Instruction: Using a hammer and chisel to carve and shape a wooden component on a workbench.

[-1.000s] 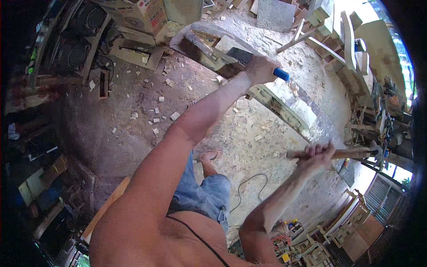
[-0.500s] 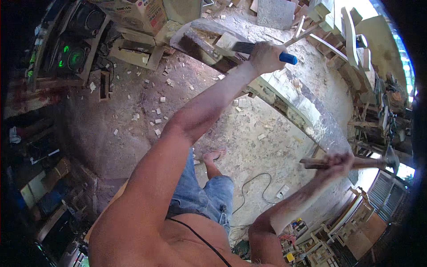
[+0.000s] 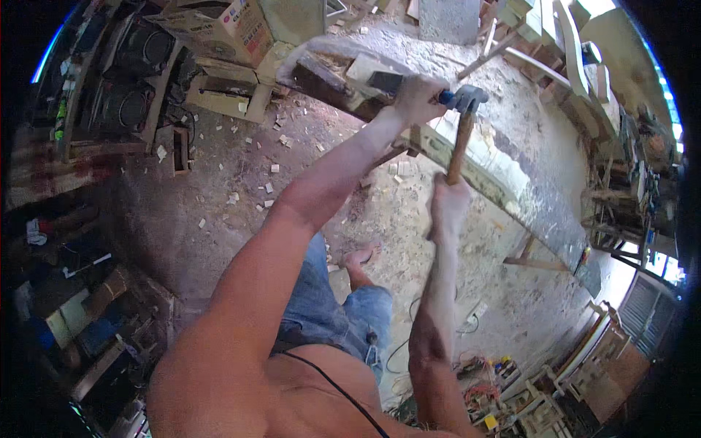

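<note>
Cardboard box (image 3: 215, 33) upper left — dark speakers (image 3: 125, 109) near it — ribbed panel (image 3: 648, 306) lower right.

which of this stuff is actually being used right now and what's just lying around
In use:
- blue-handled chisel, in the left hand
- hammer, in the right hand
- bench with pale timber on it

Apparently just lying about:
- cardboard box
- speakers
- scattered wood chips

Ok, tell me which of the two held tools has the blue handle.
The flat-bladed chisel in the left hand. The other, the hammer in the right hand, has a brown wooden handle.
</note>
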### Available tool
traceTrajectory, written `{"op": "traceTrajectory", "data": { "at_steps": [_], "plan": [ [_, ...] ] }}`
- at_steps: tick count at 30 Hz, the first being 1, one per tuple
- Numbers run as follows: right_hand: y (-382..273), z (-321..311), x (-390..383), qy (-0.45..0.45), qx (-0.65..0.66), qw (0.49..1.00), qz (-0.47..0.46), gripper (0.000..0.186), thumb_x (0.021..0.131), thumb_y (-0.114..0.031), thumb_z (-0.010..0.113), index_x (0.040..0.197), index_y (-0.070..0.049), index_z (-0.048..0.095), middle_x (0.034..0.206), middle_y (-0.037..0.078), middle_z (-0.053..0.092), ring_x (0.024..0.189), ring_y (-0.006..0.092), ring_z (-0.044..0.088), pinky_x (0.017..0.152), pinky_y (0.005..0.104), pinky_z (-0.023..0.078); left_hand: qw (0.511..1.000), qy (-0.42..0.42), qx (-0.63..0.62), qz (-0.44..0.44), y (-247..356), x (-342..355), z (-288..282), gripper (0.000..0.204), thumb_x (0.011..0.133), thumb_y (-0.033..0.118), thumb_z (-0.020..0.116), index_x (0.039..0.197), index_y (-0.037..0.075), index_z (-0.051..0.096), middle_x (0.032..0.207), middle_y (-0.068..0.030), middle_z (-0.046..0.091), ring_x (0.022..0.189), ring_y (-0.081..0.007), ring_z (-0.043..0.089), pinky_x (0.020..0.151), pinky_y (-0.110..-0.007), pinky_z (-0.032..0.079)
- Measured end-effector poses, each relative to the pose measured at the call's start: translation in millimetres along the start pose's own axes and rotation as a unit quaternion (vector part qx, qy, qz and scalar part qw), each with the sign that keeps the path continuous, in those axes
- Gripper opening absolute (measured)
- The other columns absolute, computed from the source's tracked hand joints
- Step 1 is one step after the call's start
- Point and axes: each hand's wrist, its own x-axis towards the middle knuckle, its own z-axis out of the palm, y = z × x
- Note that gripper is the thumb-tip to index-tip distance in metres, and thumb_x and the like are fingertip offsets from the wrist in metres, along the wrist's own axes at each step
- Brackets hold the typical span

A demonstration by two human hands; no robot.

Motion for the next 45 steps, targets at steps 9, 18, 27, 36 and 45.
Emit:
{"op": "traceTrajectory", "data": {
  "at_steps": [9,18,27,36,45],
  "plan": [
    [61,-128,39,0.082,0.626,0.747,-0.207,0.020,0.100,-0.024,0.059,0.085,-0.010,0.059,0.060,-0.001,0.046,0.051,0.0117,0.049,0.046,0.0306,0.043,0.999,-0.017,0.050,-0.006,13,18,18,0.013,0.080,0.026,0.073,0.084,0.014,0.073,0.078,-0.0161,0.072,0.076,-0.0384,0.072,0.070,-0.050,0.056],
    [102,-57,28,0.110,0.079,0.983,-0.125,0.022,0.095,-0.026,0.067,0.094,-0.004,0.067,0.069,0.001,0.056,0.055,0.0114,0.052,0.049,0.0309,0.042,0.995,-0.069,0.078,-0.014,-1,9,24,0.015,0.083,0.030,0.071,0.093,0.022,0.079,0.085,-0.0135,0.075,0.081,-0.0358,0.074,0.074,-0.048,0.059],
    [112,-13,87,0.363,-0.157,0.867,-0.304,0.025,0.095,-0.031,0.068,0.094,-0.005,0.067,0.063,0.005,0.060,0.052,0.0176,0.058,0.051,0.0359,0.049,0.999,-0.039,0.004,0.007,9,34,-6,0.022,0.081,0.034,0.074,0.079,0.012,0.072,0.076,-0.0177,0.071,0.076,-0.0388,0.073,0.071,-0.050,0.057],
    [63,-148,-2,0.216,0.388,0.882,-0.159,0.019,0.092,-0.026,0.073,0.091,-0.007,0.069,0.071,0.003,0.063,0.054,0.0174,0.059,0.048,0.0341,0.049,0.994,-0.091,0.040,-0.043,-5,11,-9,0.029,0.083,0.040,0.071,0.076,0.012,0.072,0.078,-0.0167,0.073,0.077,-0.0374,0.073,0.072,-0.050,0.057],
    [59,12,20,0.032,0.070,0.990,-0.121,0.026,0.093,-0.028,0.064,0.085,-0.003,0.063,0.064,0.005,0.058,0.052,0.0175,0.054,0.051,0.0349,0.043,0.989,-0.130,0.068,-0.023,-13,11,-11,0.024,0.083,0.039,0.073,0.091,0.016,0.077,0.081,-0.0144,0.074,0.080,-0.0369,0.073,0.077,-0.047,0.057]
  ]
}}
